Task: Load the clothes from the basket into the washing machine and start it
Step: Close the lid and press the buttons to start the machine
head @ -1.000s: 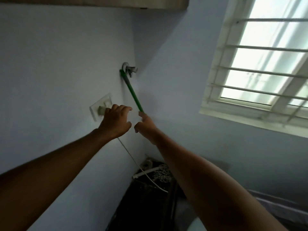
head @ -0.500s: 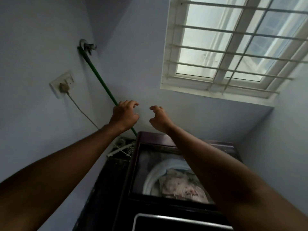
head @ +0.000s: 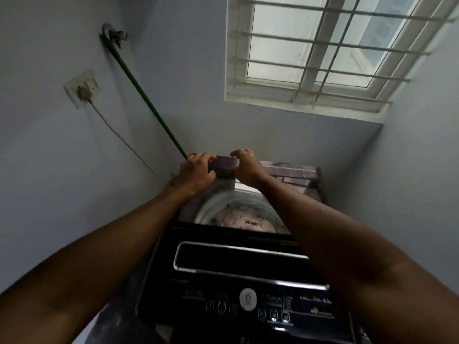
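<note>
Pale blue painted walls [head: 62,170], white-framed window with horizontal metal bars [head: 320,53], white wall socket holding a plug [head: 82,89], thin pale cord [head: 119,135] hanging down from it, metal wall tap [head: 114,36], green hose [head: 144,98] slanting down from the tap

A small laundry corner in a home. A dark top-loading washer [head: 238,274] stands tight between pale painted walls [head: 44,170], its button panel [head: 248,306] at 6 o'clock and clothes [head: 238,218] visible through the lid. At 10 o'clock a socket [head: 83,88] holds a plug with a cord running down. At 11 o'clock a tap [head: 115,36] feeds a green hose [head: 144,98]. At 1 o'clock sits a white barred window [head: 320,50].
</note>
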### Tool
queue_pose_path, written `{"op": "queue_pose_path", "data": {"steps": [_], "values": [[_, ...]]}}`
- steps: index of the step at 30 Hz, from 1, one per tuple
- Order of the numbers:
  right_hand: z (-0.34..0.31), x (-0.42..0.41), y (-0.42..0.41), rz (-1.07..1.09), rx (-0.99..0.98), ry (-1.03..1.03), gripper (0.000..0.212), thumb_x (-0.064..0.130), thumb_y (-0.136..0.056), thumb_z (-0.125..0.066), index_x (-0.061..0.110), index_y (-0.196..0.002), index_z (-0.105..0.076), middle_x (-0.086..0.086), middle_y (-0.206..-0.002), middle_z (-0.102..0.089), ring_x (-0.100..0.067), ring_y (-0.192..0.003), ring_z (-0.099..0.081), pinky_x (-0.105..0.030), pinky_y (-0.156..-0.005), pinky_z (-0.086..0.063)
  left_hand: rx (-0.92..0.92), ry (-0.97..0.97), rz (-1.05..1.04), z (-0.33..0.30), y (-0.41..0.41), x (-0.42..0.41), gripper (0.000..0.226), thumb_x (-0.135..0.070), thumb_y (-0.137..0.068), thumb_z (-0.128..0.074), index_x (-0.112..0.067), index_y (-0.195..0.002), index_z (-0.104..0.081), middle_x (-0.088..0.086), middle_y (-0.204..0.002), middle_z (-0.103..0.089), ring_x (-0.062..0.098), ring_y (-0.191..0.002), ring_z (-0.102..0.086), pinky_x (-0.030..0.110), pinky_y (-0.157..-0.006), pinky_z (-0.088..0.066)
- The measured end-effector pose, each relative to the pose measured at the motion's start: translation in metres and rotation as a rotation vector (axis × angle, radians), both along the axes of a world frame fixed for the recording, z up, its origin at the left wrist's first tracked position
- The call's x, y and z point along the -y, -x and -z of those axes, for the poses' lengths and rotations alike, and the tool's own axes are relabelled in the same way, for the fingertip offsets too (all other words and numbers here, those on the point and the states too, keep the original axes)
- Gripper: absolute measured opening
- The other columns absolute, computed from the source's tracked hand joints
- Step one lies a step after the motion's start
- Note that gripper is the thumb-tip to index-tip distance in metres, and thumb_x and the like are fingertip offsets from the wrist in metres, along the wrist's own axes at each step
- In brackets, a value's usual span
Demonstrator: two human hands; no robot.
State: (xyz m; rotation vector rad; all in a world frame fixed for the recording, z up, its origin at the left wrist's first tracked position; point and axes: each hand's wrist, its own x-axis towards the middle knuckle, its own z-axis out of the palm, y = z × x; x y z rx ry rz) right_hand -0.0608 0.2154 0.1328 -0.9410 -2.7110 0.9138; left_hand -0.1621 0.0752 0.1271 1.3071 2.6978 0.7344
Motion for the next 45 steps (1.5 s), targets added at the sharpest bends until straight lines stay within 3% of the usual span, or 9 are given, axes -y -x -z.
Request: {"op": "queue_pose_path", "data": {"steps": [14,21,25,29,34,38,45], "values": [[0.033,0.072,-0.069,0.01,-0.032,0.014,0.054,0.007,-0.081,-0.061,0.01,-0.135,-0.054,-0.015,-0.133,-0.05,-0.028,-0.122,-0.05,-0.03,-0.104,-0.039,0.047,0.105,0.091,0.038,-0.076,0.081,0.046,-0.025,-0.084,-0.063,-0.02,-0.13,-0.057,0.005,-0.125,-0.06,0.027,-0.116,-0.051,0.039,-0.099,-0.044],[0.043,0.125,-0.099,0.061,0.011,0.015,0.05,0.008,-0.082,-0.061,0.008,-0.132,-0.056,-0.016,-0.131,-0.051,-0.029,-0.12,-0.055,-0.036,-0.103,-0.045,0.112,0.096,0.133,0.057,-0.1,0.127,0.044,-0.023,-0.085,-0.063,-0.02,-0.129,-0.058,0.003,-0.128,-0.06,0.025,-0.119,-0.05,0.039,-0.103,-0.042],[0.053,0.164,-0.127,0.064,0.045,0.03,0.036,0.002,-0.079,-0.057,0.003,-0.113,-0.069,-0.016,-0.114,-0.068,-0.029,-0.108,-0.062,-0.031,-0.09,-0.049,0.155,0.104,0.165,0.073,-0.113,0.155,0.043,-0.023,-0.085,-0.062,-0.021,-0.128,-0.059,0.003,-0.125,-0.06,0.025,-0.12,-0.05,0.04,-0.103,-0.042],[0.071,0.199,-0.156,0.093,0.104,0.089,0.027,0.006,-0.079,-0.058,0.007,-0.102,-0.071,-0.012,-0.102,-0.071,-0.029,-0.1,-0.066,-0.033,-0.084,-0.053,0.178,0.111,0.236,0.087,-0.13,0.177,0.042,-0.021,-0.085,-0.062,-0.019,-0.127,-0.059,0.003,-0.126,-0.06,0.023,-0.121,-0.05,0.039,-0.106,-0.04],[0.089,0.237,-0.186,0.056,0.165,0.115,0.05,0.01,-0.079,-0.056,0.022,-0.128,-0.061,-0.006,-0.115,-0.069,-0.025,-0.106,-0.064,-0.035,-0.088,-0.053,0.225,0.091,0.284,0.1,-0.148,0.196,0.047,-0.018,-0.084,-0.064,-0.021,-0.13,-0.058,-0.003,-0.128,-0.059,0.016,-0.12,-0.054,0.037,-0.105,-0.043],[0.099,0.251,-0.199,0.012,0.249,0.107,0.069,0.01,-0.082,-0.057,0.019,-0.148,-0.039,-0.015,-0.132,-0.058,-0.031,-0.121,-0.055,-0.039,-0.099,-0.048,0.251,0.119,0.302,0.103,-0.156,0.207,0.071,-0.027,-0.081,-0.076,-0.027,-0.145,-0.044,-0.004,-0.147,-0.048,0.016,-0.137,-0.041,0.038,-0.113,-0.037],[0.105,0.264,-0.208,-0.04,0.255,0.055,0.073,0.011,-0.086,-0.057,0.023,-0.153,-0.03,-0.017,-0.135,-0.051,-0.034,-0.126,-0.047,-0.045,-0.102,-0.045,0.184,0.209,0.306,0.115,-0.171,0.217,0.09,-0.031,-0.079,-0.08,-0.021,-0.153,-0.03,-0.007,-0.163,-0.019,0.015,-0.148,-0.022,0.034,-0.119,-0.024]]}}
